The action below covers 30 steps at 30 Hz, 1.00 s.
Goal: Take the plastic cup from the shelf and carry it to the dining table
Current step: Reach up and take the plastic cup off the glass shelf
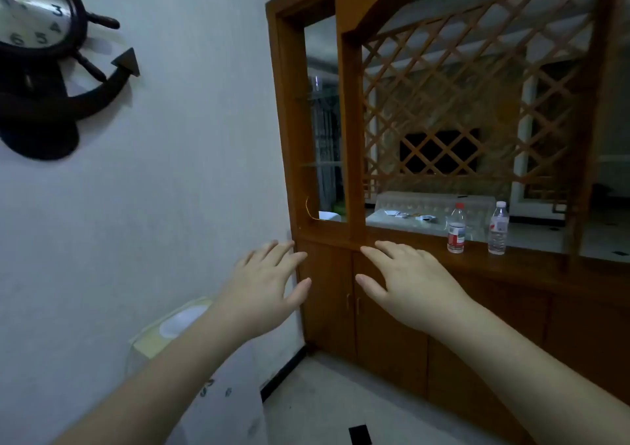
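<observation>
A clear plastic cup [317, 83] stands on an upper glass shelf inside the narrow left bay of the wooden shelf unit [351, 131]. It is faint and partly cut off by the bay's frame. My left hand [269, 282] is stretched out in front of the unit's lower doors, fingers spread, palm down, holding nothing. My right hand [409, 282] is beside it, also spread and empty. Both hands are well below the cup. No dining table can be picked out for certain.
Two water bottles, one with a red label [456, 230] and one clear [498, 229], stand on the unit's ledge at right. A ship's-wheel wall clock [41, 59] hangs at the upper left. A covered white appliance [204, 369] sits by the wall under my left arm.
</observation>
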Motion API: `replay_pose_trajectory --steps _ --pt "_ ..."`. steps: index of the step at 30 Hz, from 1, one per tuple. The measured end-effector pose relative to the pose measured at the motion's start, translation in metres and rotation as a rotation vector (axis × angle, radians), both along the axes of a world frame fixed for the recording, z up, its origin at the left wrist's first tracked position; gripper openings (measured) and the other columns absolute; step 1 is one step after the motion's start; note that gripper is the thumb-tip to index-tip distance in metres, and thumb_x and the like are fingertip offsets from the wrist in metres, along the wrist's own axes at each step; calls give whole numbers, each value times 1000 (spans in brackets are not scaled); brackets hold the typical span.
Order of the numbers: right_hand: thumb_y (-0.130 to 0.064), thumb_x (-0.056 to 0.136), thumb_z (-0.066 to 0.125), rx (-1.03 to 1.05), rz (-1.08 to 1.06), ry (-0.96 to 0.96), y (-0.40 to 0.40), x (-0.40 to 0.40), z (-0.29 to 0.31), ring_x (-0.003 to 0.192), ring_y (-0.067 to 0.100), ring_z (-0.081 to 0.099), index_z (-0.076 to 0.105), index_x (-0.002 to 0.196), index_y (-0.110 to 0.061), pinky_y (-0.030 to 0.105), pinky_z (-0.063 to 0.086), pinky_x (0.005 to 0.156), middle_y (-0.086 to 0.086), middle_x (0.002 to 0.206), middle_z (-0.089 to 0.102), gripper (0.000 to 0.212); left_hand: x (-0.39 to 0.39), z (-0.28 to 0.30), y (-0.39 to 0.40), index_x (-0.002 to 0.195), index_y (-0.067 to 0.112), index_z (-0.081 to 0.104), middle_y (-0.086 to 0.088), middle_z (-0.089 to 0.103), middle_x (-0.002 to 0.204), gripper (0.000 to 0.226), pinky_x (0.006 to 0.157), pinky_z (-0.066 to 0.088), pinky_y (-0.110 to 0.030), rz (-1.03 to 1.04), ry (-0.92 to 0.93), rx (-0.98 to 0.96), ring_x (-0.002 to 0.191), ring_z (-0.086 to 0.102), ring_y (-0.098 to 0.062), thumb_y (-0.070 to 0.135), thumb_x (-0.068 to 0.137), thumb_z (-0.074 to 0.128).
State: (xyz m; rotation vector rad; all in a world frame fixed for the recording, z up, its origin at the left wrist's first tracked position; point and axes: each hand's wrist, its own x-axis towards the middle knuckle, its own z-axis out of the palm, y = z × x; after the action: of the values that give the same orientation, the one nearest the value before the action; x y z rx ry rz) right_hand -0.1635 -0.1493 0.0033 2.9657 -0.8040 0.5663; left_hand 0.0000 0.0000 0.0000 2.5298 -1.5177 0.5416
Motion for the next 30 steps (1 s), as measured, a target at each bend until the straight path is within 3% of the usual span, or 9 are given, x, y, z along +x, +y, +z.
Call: replay_pose_trajectory --steps 5,11,18,25,30 --pt "-56 98 28 12 -16 12 -62 11 -1 146 20 23 24 151 -30 41 19 116 -1 159 27 59 12 -1 -54 149 38 26 7 21 162 59 119 16 -41 13 51 9 149 16 -16 61 96 23" --pt "-56 97 29 19 20 27 -103 52 -11 145 20 24 24 151 -30 42 20 116 -1 158 29 60 38 -9 -100 142 30 42 4 36 155 50 116 22 -39 52 81 26 143 29 -16 51 98 29" --pt "-58 97 27 -6 43 46 -130 136 -24 146 21 21 24 151 -31 43 10 118 -1 158 29 60 107 -33 -128 152 33 21 4 28 160 55 117 18 -37 77 76 28 146 23 -16 46 99 29" --pt "-57 97 26 -61 44 30 -143 267 -27 146 24 22 25 150 -29 46 13 118 2 157 30 60 218 -28 -133 153 31 20 5 26 161 66 116 19 -34 89 42 -41 146 23 -15 51 90 14" --pt "-57 97 27 -98 82 -6 -153 351 -24 149 23 12 25 150 -30 43 4 118 0 160 24 60 298 -30 -149 153 32 17 6 21 163 56 118 15 -35 72 76 -60 148 19 -14 44 100 28"
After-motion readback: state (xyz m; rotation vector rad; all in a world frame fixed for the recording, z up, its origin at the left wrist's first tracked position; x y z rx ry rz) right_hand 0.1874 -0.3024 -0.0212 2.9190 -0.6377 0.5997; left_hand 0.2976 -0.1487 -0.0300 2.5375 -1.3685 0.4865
